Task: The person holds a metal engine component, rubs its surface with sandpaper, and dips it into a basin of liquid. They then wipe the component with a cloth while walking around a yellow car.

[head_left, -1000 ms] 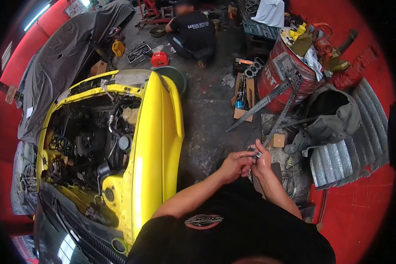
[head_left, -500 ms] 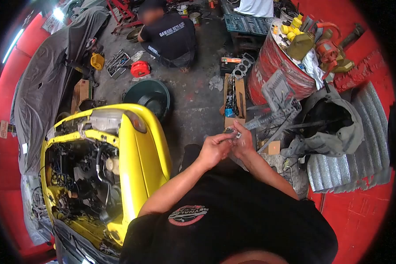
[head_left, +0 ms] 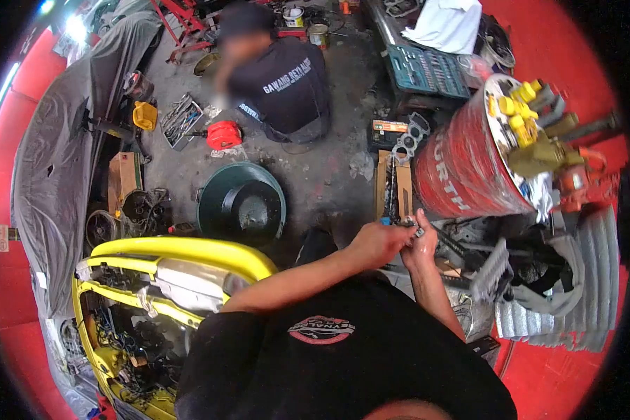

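Both hands meet in front of my chest, right of the view's middle. A small metallic part shows between them, too small to name. My left hand comes in from the left, its fingers closed at the part. My right hand is turned partly palm up, fingers curled around the part's other side. Just beyond the hands lies an open cardboard box with dark items and a bit of blue in it.
A yellow car front stands at the left, with a green basin beyond it. A crouching person works farther off. To the right are a red drum and corrugated sheet metal; a tool case lies behind.
The view has turned, so the car front sits lower and the drum farther right. Both hands remain together at the small part, now farther right in the view.
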The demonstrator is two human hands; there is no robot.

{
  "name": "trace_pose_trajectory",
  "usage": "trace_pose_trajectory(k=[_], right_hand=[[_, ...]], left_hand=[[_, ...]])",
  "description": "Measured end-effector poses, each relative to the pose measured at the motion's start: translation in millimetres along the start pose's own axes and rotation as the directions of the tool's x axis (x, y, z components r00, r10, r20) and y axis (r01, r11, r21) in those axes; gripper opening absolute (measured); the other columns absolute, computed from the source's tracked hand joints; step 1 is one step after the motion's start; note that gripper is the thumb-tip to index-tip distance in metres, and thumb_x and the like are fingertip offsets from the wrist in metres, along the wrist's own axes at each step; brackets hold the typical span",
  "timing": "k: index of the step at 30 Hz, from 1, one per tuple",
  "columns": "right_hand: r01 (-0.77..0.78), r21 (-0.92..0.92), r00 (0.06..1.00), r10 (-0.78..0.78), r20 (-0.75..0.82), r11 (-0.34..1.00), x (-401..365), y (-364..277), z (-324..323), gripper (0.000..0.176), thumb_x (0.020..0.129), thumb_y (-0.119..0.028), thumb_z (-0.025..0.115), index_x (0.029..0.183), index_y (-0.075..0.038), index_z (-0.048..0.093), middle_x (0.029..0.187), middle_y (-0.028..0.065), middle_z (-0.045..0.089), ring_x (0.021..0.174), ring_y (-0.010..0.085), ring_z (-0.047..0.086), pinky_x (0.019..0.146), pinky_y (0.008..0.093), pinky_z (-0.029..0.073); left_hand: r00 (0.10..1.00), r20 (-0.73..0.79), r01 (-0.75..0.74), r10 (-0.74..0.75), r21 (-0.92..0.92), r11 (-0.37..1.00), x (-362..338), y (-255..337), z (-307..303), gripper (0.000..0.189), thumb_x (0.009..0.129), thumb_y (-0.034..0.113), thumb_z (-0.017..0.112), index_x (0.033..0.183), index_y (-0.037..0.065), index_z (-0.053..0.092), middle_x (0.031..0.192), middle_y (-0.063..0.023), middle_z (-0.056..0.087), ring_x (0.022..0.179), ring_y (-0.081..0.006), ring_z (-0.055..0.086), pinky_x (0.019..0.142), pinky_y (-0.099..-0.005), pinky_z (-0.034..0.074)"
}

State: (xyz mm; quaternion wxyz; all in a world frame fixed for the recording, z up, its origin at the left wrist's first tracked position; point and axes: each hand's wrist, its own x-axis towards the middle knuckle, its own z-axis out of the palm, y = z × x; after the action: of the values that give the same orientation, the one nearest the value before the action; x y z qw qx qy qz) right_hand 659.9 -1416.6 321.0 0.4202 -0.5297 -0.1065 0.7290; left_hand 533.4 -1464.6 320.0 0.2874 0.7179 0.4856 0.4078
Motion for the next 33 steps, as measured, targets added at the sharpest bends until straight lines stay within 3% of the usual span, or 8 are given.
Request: trace_pose_trajectory(k=[4, 8, 14, 18, 22, 26, 30, 33], right_hand=[[0.032, 0.055, 0.994, -0.026, -0.109, 0.998, 36, -7, 50, 0.034, 0.094, -0.037, 0.055, 0.075, -0.009, 0.057, 0.064, 0.0029, 0.053, 0.056, 0.0140, 0.051, 0.052, 0.0285, 0.040], [0.060, 0.049, 0.998, -0.060, -0.015, 0.997, 57, -35, 92, 0.033, 0.095, -0.039, 0.053, 0.085, -0.007, 0.056, 0.071, 0.0032, 0.055, 0.061, 0.0157, 0.054, 0.053, 0.0291, 0.042], [0.034, 0.101, 0.999, -0.034, -0.007, 0.994, 127, -57, 122, 0.036, 0.095, -0.038, 0.052, 0.078, -0.007, 0.056, 0.064, 0.0028, 0.053, 0.056, 0.0146, 0.051, 0.051, 0.0281, 0.040], [-0.042, 0.216, 0.981, 0.000, 0.192, 0.975, 178, -74, 152, 0.032, 0.095, -0.034, 0.052, 0.085, -0.004, 0.059, 0.069, 0.0066, 0.059, 0.060, 0.0176, 0.056, 0.054, 0.0300, 0.044], [-0.009, 0.188, 0.997, -0.004, 0.072, 0.982, 214, -117, 197, 0.031, 0.093, -0.035, 0.055, 0.086, -0.005, 0.060, 0.067, 0.0048, 0.059, 0.053, 0.0159, 0.051, 0.050, 0.0302, 0.041], [-0.018, 0.155, 0.985, -0.009, 0.170, 0.988, 266, -148, 204, 0.031, 0.094, -0.035, 0.055, 0.085, -0.006, 0.060, 0.067, 0.0032, 0.058, 0.052, 0.0147, 0.049, 0.048, 0.0301, 0.038], [-0.056, 0.126, 0.985, 0.034, 0.169, 0.990, 296, -175, 215, 0.032, 0.094, -0.036, 0.054, 0.084, -0.006, 0.060, 0.069, 0.0035, 0.059, 0.056, 0.0149, 0.052, 0.052, 0.0296, 0.041], [-0.020, 0.123, 0.993, 0.006, 0.116, 0.992, 317, -199, 246, 0.032, 0.094, -0.037, 0.053, 0.087, -0.006, 0.059, 0.073, 0.0030, 0.059, 0.062, 0.0157, 0.057, 0.056, 0.0296, 0.045]], left_hand=[[0.978, 0.144, 0.198, -0.153, -0.378, 0.905, 41, -47, -31, 0.029, 0.091, 0.012, 0.060, 0.119, 0.005, 0.063, 0.087, -0.0123, 0.070, 0.072, -0.0144, 0.065, 0.064, -0.0334, 0.051], [0.760, 0.604, 0.634, -0.240, -0.771, 0.065, 81, -76, -71, 0.031, 0.095, 0.013, 0.056, 0.124, 0.002, 0.058, 0.073, -0.0017, 0.061, 0.062, -0.0143, 0.057, 0.058, -0.0303, 0.048], [0.981, 0.194, -0.038, 0.018, 0.099, 0.994, 151, -93, -104, 0.032, 0.088, 0.011, 0.060, 0.119, 0.003, 0.061, 0.076, -0.0131, 0.067, 0.067, -0.0276, 0.067, 0.059, -0.0374, 0.051], [0.998, 0.067, 0.017, -0.006, -0.160, 0.987, 197, -144, -102, 0.033, 0.086, 0.011, 0.060, 0.119, 0.004, 0.061, 0.082, -0.0146, 0.068, 0.071, -0.0297, 0.068, 0.061, -0.0396, 0.051], [0.731, 0.576, 0.667, -0.366, -0.715, 0.209, 258, -163, -133, 0.028, 0.088, 0.011, 0.060, 0.113, 0.000, 0.065, 0.076, -0.0107, 0.069, 0.064, -0.0176, 0.064, 0.060, -0.0368, 0.051], [0.987, 0.077, 0.152, -0.141, -0.161, 0.975, 307, -172, -133, 0.030, 0.087, 0.014, 0.061, 0.116, 0.010, 0.065, 0.077, -0.0157, 0.066, 0.064, -0.0260, 0.066, 0.057, -0.0386, 0.049], [0.991, 0.107, 0.080, -0.078, -0.011, 0.997, 348, -206, -124, 0.032, 0.085, 0.013, 0.062, 0.117, 0.012, 0.065, 0.089, -0.0154, 0.068, 0.070, -0.0276, 0.068, 0.059, -0.0382, 0.050], [0.868, 0.369, 0.495, -0.331, -0.617, 0.611, 388, -229, -136, 0.032, 0.086, 0.010, 0.060, 0.118, 0.008, 0.065, 0.087, -0.0125, 0.070, 0.075, -0.0204, 0.068, 0.063, -0.0367, 0.051]])
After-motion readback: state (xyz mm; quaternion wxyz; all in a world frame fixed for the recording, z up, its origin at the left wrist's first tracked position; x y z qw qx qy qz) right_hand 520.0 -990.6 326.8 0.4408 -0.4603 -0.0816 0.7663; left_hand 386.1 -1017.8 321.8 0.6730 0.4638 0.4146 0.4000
